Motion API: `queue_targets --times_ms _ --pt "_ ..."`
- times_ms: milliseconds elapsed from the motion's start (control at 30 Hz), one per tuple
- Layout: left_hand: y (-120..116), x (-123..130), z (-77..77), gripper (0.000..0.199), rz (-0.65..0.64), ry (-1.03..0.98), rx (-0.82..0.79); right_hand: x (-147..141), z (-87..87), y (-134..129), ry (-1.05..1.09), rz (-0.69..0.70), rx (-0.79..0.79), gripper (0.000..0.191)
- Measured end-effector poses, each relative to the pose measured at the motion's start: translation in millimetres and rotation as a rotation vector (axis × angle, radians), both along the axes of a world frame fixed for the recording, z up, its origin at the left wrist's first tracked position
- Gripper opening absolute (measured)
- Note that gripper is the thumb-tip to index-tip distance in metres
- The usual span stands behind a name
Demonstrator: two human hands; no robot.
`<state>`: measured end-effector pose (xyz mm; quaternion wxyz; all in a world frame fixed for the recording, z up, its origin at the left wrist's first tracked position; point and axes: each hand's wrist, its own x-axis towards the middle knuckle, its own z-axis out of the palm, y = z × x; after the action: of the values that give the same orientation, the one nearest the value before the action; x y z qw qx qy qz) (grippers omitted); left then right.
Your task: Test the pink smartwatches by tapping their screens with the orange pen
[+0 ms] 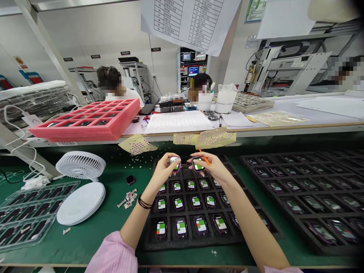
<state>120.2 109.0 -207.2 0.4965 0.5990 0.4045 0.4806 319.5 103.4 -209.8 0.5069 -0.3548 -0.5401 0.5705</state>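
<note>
My left hand [164, 169] pinches a small smartwatch [175, 163] with a green and white screen by its edges. My right hand [214, 168] holds a second smartwatch [198, 164] a short way from the first, and a thin orange stick [204, 156] pokes out between its fingers. Both hands are above the far end of a black foam tray [148, 242]. Rows of similar purple-rimmed watches [181, 227] sit in its pockets, and my hands hide its far pockets.
A larger black tray of watches [309, 201] fills the bench on the right. To the left stand a white fan [81, 165], a round white disc [81, 203] and stacked transparent trays [31, 212]. A pink tray [85, 119], papers and two seated co-workers [110, 83] occupy the bench beyond.
</note>
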Motion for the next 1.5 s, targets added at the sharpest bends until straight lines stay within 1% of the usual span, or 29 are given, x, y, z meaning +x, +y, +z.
queue_targets --times_ms 167,300,533,633,767,867,1033,1200,1267,1400,1500 --pt "-0.2 0.3 -0.6 0.038 -0.021 0.011 -0.022 -0.1 -2.2 1.1 -0.003 -0.029 -0.02 0.035" --pt "2.3 -0.3 -4.5 0.039 -0.049 0.004 -0.005 1.7 -3.8 2.2 -0.027 0.004 -0.027 0.035" --pt "11.6 -2.8 -16.4 0.057 -0.121 -0.08 0.065 2.9 -4.3 2.9 0.028 0.068 0.002 0.052" --pt "14.3 -4.3 -20.5 0.06 -0.141 -0.093 0.089 4.0 -4.0 2.6 0.045 0.102 0.029 0.056" --pt "15.7 -5.4 -22.8 0.058 -0.145 -0.099 0.104 4.4 -0.2 1.0 0.095 0.102 0.011 0.045" --pt "16.0 -5.5 -22.9 0.056 -0.136 -0.09 0.108 4.0 3.0 -0.1 0.12 0.09 -0.008 0.039" --pt "16.3 -5.2 -22.6 0.054 -0.13 -0.087 0.109 5.1 4.0 -0.8 0.116 0.101 -0.002 0.037" --pt "15.1 -5.3 -20.3 0.056 -0.114 -0.08 0.099 9.2 1.6 -1.1 0.085 0.172 0.04 0.051" --pt "12.8 -5.8 -17.6 0.057 -0.11 -0.064 0.091 9.9 0.9 -1.1 0.08 0.181 0.058 0.054" --pt "6.5 -7.0 -11.2 0.063 -0.12 -0.008 0.097 7.2 3.3 -2.0 0.099 0.166 0.021 0.049" --pt "1.3 -6.7 -6.9 0.058 -0.135 0.015 0.13 3.4 6.2 -3.3 0.127 0.141 -0.026 0.041"
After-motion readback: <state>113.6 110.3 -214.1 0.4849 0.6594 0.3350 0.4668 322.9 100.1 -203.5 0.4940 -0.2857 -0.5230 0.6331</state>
